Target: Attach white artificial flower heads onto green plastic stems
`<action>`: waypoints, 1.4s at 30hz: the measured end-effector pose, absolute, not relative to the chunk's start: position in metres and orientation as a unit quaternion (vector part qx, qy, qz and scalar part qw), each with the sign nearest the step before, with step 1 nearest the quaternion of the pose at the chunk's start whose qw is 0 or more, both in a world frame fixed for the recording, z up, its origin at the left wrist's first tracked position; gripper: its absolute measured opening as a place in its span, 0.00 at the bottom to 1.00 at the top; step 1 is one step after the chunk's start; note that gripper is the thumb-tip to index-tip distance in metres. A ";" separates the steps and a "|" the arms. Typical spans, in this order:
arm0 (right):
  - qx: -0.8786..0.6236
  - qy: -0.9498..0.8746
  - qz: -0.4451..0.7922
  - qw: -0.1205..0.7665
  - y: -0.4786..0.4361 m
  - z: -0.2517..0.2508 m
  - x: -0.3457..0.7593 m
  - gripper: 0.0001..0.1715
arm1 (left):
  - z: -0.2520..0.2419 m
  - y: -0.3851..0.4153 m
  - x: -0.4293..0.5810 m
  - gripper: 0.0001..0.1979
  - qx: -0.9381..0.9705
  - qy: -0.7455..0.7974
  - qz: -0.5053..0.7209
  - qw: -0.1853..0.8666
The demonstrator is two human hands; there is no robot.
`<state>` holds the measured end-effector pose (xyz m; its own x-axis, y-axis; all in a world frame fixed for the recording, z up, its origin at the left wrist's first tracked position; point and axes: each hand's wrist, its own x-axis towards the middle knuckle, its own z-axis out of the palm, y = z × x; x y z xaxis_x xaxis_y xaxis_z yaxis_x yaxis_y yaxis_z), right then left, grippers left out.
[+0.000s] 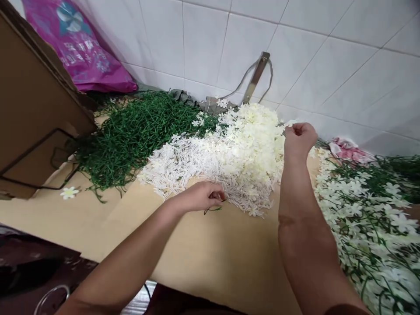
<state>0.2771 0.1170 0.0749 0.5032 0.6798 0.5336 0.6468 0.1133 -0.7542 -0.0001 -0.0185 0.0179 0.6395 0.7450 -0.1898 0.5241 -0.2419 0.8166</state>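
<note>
My left hand (pixel 206 195) is closed in a pinch above the board, with a thin green plastic stem (pixel 215 209) poking out below its fingers. Just beyond it lies a heap of white stamen-like pieces (pixel 193 159). This heap runs into a pile of loose cream-white artificial flower heads (pixel 254 131). At the right edge of that pile, my right hand (pixel 301 134) has its fingers pinched together. White petals (pixel 291 123) show at those fingertips, apparently a flower head in the grip, partly hidden by the hand.
A mound of green plastic stems (pixel 141 131) lies left, beside a cardboard box (pixel 36 100) and a pink bag (pixel 95 57). Assembled white flowers on stems (pixel 370 223) spread at right. A metal strip (pixel 256 78) leans on the tiled wall. A single flower (pixel 69 193) lies apart.
</note>
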 end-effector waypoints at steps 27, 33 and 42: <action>-0.455 -0.770 0.022 0.447 0.055 0.037 0.222 0.05 | 0.049 0.013 0.023 0.07 0.740 0.564 0.257 0.261; -0.429 -0.767 0.118 0.463 0.047 0.044 0.217 0.04 | 0.042 0.017 0.051 0.14 0.698 0.586 0.324 0.252; -0.465 -0.694 0.144 0.531 0.045 0.059 0.233 0.04 | 0.042 0.040 0.033 0.13 0.665 0.647 0.322 0.190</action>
